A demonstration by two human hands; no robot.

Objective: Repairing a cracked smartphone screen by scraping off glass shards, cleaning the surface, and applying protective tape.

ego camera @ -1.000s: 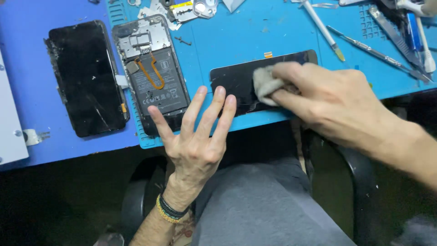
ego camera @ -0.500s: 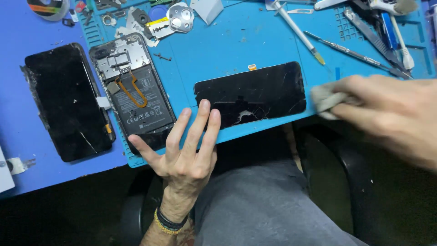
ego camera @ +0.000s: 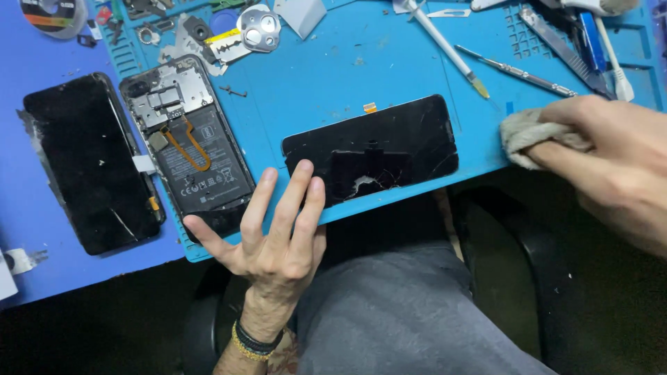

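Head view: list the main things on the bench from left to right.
Black screen panel → opened phone body → left hand → cracked black screen → grey cloth → right hand.

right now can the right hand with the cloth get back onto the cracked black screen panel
Probably yes. The right hand holds the cloth just past the cracked screen panel, with only bare blue mat between; the left hand touches only its near corner.

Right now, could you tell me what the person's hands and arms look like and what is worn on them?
Both hands are bare, without gloves or sleeves in view. The left hand has bands at the wrist: a dark one and a yellow beaded one. The right hand shows no rings or bands.
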